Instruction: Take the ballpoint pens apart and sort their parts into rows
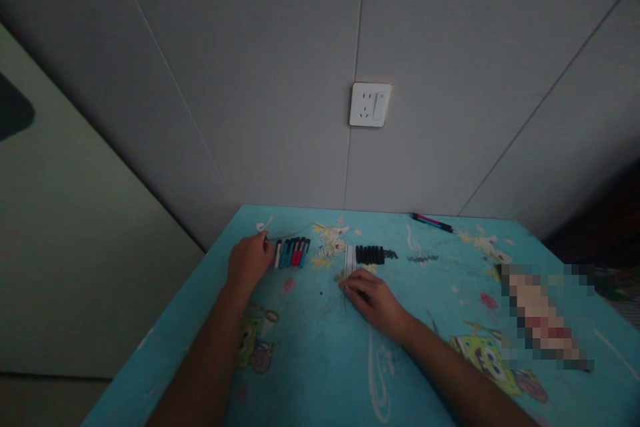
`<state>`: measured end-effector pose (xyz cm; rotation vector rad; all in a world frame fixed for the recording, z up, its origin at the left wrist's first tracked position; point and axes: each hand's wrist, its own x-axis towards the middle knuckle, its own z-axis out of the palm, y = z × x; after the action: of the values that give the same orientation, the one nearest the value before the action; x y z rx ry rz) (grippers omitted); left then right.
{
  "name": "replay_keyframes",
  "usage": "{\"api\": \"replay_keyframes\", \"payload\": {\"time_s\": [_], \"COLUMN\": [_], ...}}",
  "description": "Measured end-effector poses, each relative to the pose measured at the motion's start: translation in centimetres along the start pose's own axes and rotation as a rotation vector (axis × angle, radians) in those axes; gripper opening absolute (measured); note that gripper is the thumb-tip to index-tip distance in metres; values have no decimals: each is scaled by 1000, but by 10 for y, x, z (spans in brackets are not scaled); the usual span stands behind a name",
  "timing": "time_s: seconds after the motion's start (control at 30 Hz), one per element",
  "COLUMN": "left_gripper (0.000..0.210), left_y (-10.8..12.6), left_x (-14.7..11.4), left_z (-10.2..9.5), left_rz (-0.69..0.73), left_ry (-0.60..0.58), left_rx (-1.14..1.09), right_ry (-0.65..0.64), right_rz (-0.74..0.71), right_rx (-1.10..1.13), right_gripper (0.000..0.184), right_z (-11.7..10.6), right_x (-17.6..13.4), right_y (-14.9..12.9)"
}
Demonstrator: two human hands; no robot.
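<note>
My left hand (249, 259) is at the left end of a row of short pen pieces (293, 253), coloured white, teal, red and dark. Its fingers are curled together near a small dark item, whose kind is hidden. My right hand (373, 297) rests just below several thin white tubes (350, 260) lying side by side. Its thumb and fingertips are pinched at the tubes' lower ends; what they hold, if anything, is too small to make out. Directly right of the tubes lies a row of short black cylinders (370, 254), with small dark pieces (391, 254) beside it.
A light-blue table cover (310, 360) with cartoon prints spreads beneath everything. A line of tiny dark bits (423, 259) lies farther right. Dark and pink pens (433, 222) lie near the wall. A pixelated flat object (545, 320) is at right. A wall socket (370, 105) sits above.
</note>
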<state>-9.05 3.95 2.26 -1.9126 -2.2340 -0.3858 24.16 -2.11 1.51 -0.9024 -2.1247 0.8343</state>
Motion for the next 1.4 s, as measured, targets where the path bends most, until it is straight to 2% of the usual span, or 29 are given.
{"api": "replay_keyframes", "payload": {"time_s": [0.13,0.23,0.47,0.63,0.8,1.0,1.3,1.4], "left_gripper": [35,36,32,27,26,27,25,30], "left_y": [-5,-3,-5,-4,-1,2,5,5], "left_x": [-1,-1,3,3,1,0,-2,-2], "left_z": [8,11,19,19,17,15,13,10], "left_rz": [1,15,20,41,73,69,63,64], "left_ry": [-40,-45,-74,-73,-64,-55,-57,-23], "left_rx": [1,-23,-119,-188,-219,-228,-219,-219], "right_ry": [23,86,202,184,145,156,139,144], "right_rz": [14,48,103,145,214,244,195,184], "right_rx": [-112,-237,-490,-633,-775,-819,-785,-777], "right_gripper": [31,36,20,20,22,24,21,21], "right_z": [1,-1,-1,3,19,33,29,29], "right_x": [-1,1,14,39,69,83,73,73], "right_y": [5,8,8,6,4,7,7,9]}}
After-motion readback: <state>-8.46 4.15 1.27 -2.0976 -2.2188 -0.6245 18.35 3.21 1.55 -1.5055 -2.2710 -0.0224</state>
